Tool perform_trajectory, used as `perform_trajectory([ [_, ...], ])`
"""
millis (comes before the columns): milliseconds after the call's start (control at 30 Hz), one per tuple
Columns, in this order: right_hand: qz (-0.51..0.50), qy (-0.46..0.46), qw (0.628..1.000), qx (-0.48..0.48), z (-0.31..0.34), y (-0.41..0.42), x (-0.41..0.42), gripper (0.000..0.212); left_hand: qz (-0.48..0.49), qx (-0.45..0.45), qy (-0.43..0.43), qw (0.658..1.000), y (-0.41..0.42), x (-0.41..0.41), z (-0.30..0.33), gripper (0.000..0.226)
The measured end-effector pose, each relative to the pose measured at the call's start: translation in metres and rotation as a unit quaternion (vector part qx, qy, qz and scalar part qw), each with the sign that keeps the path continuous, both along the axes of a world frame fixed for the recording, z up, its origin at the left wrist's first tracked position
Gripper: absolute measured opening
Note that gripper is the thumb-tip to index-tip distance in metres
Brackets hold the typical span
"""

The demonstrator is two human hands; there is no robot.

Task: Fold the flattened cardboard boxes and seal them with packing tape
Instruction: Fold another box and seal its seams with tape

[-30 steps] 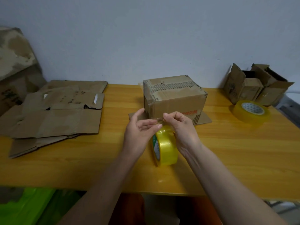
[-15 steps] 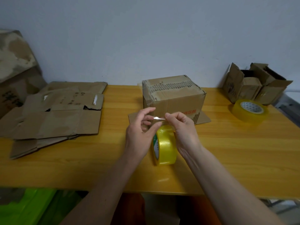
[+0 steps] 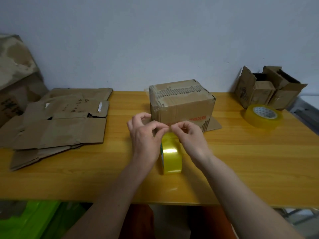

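Both hands, left hand (image 3: 145, 135) and right hand (image 3: 189, 137), pinch above upright tape roll (image 3: 170, 153).

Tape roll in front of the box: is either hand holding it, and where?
Both hands, left hand and right hand, pinch the tape roll at its loose end on top.

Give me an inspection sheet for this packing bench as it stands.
Surface: yellow wooden table, glossy.
Job's things: folded brown cardboard box at centre back; flattened cardboard boxes stacked at left; upright yellow tape roll near the front.
Clutter: second yellow tape roll lying flat at right; open small cardboard boxes behind it.
Grippers: left hand and right hand pinch the tape end above the upright roll.
Cables: nothing seen.
Surroundings: pale wall; green bag under the table.
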State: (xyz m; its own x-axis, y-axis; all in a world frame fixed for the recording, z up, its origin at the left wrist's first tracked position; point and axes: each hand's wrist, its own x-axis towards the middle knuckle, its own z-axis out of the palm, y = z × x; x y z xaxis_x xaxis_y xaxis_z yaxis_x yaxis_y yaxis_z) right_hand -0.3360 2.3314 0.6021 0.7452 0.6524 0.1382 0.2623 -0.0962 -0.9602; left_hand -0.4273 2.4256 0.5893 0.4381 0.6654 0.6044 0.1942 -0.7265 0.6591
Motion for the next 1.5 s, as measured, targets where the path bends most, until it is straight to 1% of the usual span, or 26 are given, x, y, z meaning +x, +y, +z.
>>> perform_trajectory([
  [100, -0.018, -0.065, 0.996, -0.065, -0.001, -0.002, -0.006, 0.026, -0.006, -0.018, 0.022, 1.0, -0.003, 0.006, -0.001, 0.004],
  [133, -0.022, -0.08, 0.994, -0.069, 0.0, -0.003, -0.01, 0.04, -0.01, -0.028, 0.025, 0.999, -0.003, 0.007, 0.0, 0.004],
  [200, -0.025, -0.076, 0.994, -0.069, -0.003, -0.008, -0.012, 0.088, -0.012, -0.063, 0.016, 0.998, -0.002, 0.008, 0.001, 0.003],
  [233, -0.024, -0.07, 0.993, -0.093, -0.005, -0.013, -0.011, 0.105, -0.017, -0.081, 0.007, 0.997, -0.001, 0.007, 0.001, 0.003],
  [267, -0.023, -0.068, 0.988, -0.135, -0.007, -0.017, -0.01, 0.111, -0.023, -0.097, -0.001, 0.995, 0.0, 0.007, 0.0, 0.003],
  [300, -0.017, -0.067, 0.98, -0.185, -0.01, -0.02, -0.009, 0.103, -0.028, -0.106, -0.005, 0.994, 0.001, 0.005, 0.0, 0.003],
  [333, -0.002, -0.058, 0.972, -0.229, -0.013, -0.023, -0.009, 0.083, -0.031, -0.106, -0.008, 0.994, 0.002, 0.004, 0.0, 0.003],
  [367, 0.029, -0.036, 0.968, -0.246, -0.017, -0.024, -0.01, 0.056, -0.034, -0.098, -0.009, 0.995, 0.002, 0.004, 0.0, 0.003],
  [400, 0.056, 0.001, 0.971, -0.233, -0.02, -0.024, -0.012, 0.042, -0.037, -0.086, -0.008, 0.996, 0.001, 0.004, 0.001, 0.002],
  [433, 0.077, 0.047, 0.976, -0.196, -0.023, -0.025, -0.014, 0.043, -0.039, -0.073, -0.004, 0.997, 0.0, 0.004, 0.002, 0.003],
  [467, 0.094, 0.078, 0.98, -0.157, -0.026, -0.027, -0.014, 0.055, -0.04, -0.06, 0.0, 0.997, -0.001, 0.004, 0.002, 0.005],
  [533, 0.093, 0.064, 0.988, -0.104, -0.03, -0.032, -0.008, 0.087, -0.04, -0.039, 0.006, 0.998, 0.0, 0.004, 0.001, 0.015],
  [567, 0.085, 0.041, 0.991, -0.094, -0.027, -0.036, -0.005, 0.086, -0.039, -0.028, 0.002, 0.999, -0.001, 0.004, 0.001, 0.02],
  [700, 0.015, -0.071, 0.99, -0.121, -0.006, -0.065, 0.018, 0.031, -0.023, 0.019, -0.033, 0.999, -0.006, 0.013, 0.013, 0.042],
  [767, -0.052, -0.173, 0.965, -0.191, 0.0, -0.081, 0.03, 0.024, -0.024, 0.051, 0.006, 0.998, 0.0, 0.025, 0.029, 0.042],
  [833, -0.115, -0.245, 0.909, -0.318, 0.005, -0.094, 0.039, 0.03, -0.041, 0.076, 0.107, 0.991, 0.016, 0.044, 0.048, 0.036],
  [900, -0.133, -0.264, 0.857, -0.422, 0.003, -0.107, 0.051, 0.038, -0.074, 0.059, 0.221, 0.971, 0.034, 0.067, 0.066, 0.038],
  [1000, -0.113, -0.257, 0.811, -0.513, -0.004, -0.123, 0.064, 0.031, -0.091, 0.016, 0.359, 0.929, 0.053, 0.096, 0.081, 0.055],
  [1067, -0.089, -0.26, 0.793, -0.544, -0.012, -0.129, 0.069, 0.022, -0.085, 0.007, 0.414, 0.906, 0.064, 0.109, 0.085, 0.063],
  [1133, -0.091, -0.287, 0.781, -0.547, -0.015, -0.131, 0.071, 0.018, -0.087, 0.025, 0.421, 0.903, 0.072, 0.118, 0.088, 0.06],
  [1200, -0.113, -0.331, 0.773, -0.53, -0.015, -0.127, 0.072, 0.03, -0.096, 0.039, 0.42, 0.902, 0.079, 0.123, 0.091, 0.053],
  [1233, -0.129, -0.345, 0.782, -0.503, -0.014, -0.12, 0.072, 0.04, -0.103, 0.042, 0.427, 0.897, 0.082, 0.125, 0.092, 0.049],
  [1300, -0.147, -0.319, 0.858, -0.374, -0.005, -0.101, 0.067, 0.057, -0.125, 0.013, 0.449, 0.885, 0.088, 0.126, 0.093, 0.049],
  [1367, -0.088, -0.212, 0.954, -0.192, 0.008, -0.076, 0.059, 0.067, -0.148, -0.015, 0.453, 0.879, 0.092, 0.122, 0.095, 0.062],
  [1400, -0.037, -0.141, 0.983, -0.115, 0.013, -0.063, 0.056, 0.07, -0.155, -0.02, 0.455, 0.877, 0.093, 0.119, 0.097, 0.068],
  [1500, 0.041, 0.018, 0.999, 0.014, 0.019, -0.027, 0.055, 0.082, -0.157, -0.004, 0.47, 0.869, 0.094, 0.105, 0.104, 0.085],
])
